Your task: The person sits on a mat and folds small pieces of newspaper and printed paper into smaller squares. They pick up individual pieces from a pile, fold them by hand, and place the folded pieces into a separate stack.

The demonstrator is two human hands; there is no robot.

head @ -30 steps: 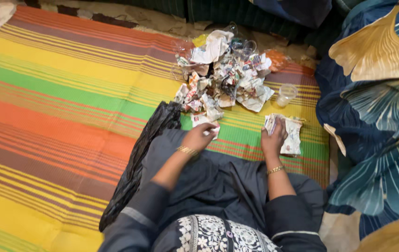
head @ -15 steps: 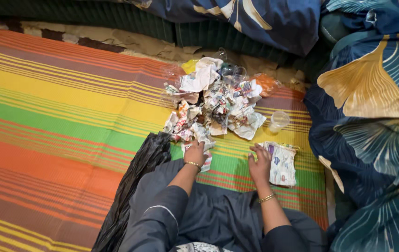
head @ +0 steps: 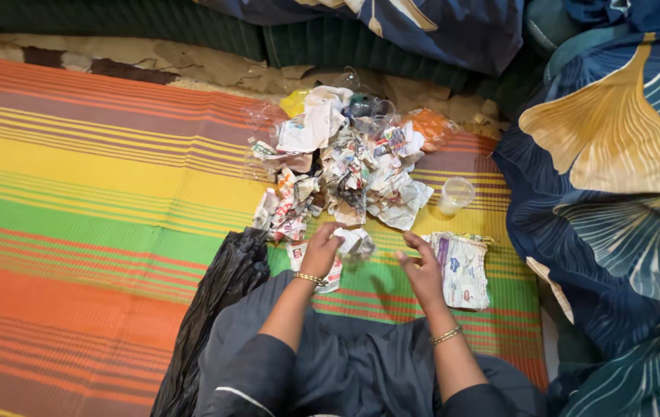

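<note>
While the left hand (head: 321, 251) closes its fingers on a crumpled printed paper scrap (head: 355, 244) at the near edge of the heap of crumpled printed papers (head: 345, 174), the right hand (head: 421, 270) hovers with fingers spread, holding nothing, just beside a flattened stack of printed papers (head: 465, 270) on the striped woven mat (head: 98, 193). A black plastic bag (head: 218, 305) lies left of the lap.

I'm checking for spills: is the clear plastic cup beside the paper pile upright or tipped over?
Upright: the clear plastic cup stands on the striped mat with its round rim facing up. Whether anything is inside, cannot tell.
</note>
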